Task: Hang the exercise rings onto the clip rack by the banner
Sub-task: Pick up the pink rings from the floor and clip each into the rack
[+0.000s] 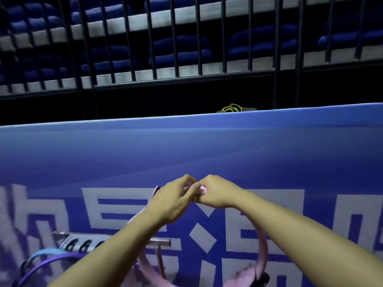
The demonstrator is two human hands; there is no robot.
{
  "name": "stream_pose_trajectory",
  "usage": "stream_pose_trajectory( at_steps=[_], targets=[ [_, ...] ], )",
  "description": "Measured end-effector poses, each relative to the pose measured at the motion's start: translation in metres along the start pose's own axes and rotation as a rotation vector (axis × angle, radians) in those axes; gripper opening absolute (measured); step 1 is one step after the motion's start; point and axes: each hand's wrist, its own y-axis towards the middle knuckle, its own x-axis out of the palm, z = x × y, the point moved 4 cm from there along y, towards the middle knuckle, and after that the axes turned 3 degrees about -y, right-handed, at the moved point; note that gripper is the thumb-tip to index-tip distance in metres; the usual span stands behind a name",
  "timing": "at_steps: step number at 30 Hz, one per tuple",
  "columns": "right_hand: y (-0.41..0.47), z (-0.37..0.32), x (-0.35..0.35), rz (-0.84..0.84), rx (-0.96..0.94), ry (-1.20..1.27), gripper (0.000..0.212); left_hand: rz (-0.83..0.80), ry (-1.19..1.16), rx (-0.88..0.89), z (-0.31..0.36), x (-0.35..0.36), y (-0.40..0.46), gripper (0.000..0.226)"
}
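The ring [263,248] is pale pink. At 7 o'clock hang a light blue ring [39,253] and a purple ring [49,263] by the silver rack [83,243]. The banner [186,150] is blue with grey-white lettering. At 12 o'clock, seats [182,48] are dark blue behind black bars [174,38].

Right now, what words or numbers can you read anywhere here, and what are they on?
Banner: big pale characters along its lower part, cut off and partly hidden by the arms; I cannot read them for sure.
Clip rack: no writing visible.
Pink ring: no writing visible.
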Motion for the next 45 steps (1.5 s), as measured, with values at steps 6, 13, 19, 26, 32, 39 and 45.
stream_pose_trajectory(
  at_steps=[6, 13, 19, 26, 32, 39, 45],
  targets=[
    [-0.001, -0.095, 0.007, 0.023, -0.158, -0.137, 0.035, 0.21, 0.468, -0.112, -0.014, -0.058, -0.062, 0.053],
    [0.019, -0.205, 0.045, 0.007, -0.363, -0.315, 0.035, 0.223, 0.687, -0.236, -0.074, -0.12, -0.125, 0.036],
    [0.046, -0.29, 0.099, -0.068, -0.364, -0.136, 0.022, 0.267, 0.544, -0.362, -0.153, -0.183, -0.194, 0.042],
    [0.074, -0.33, 0.182, -0.175, -0.174, 0.124, 0.025, 0.37, 0.428, -0.595, -0.288, -0.249, -0.296, 0.025],
    [0.093, -0.366, 0.234, -0.154, -0.064, 0.217, 0.021, 0.394, 0.181, -0.704, -0.36, -0.246, -0.34, 0.027],
    [0.139, -0.383, 0.271, -0.234, -0.064, 0.123, 0.018, 0.145, 0.093, -0.488, -0.406, -0.221, -0.314, 0.018],
    [0.188, -0.378, 0.308, -0.299, -0.124, -0.015, 0.03, -0.049, 0.055, -0.307, -0.416, -0.196, -0.255, 0.031]
  ],
)
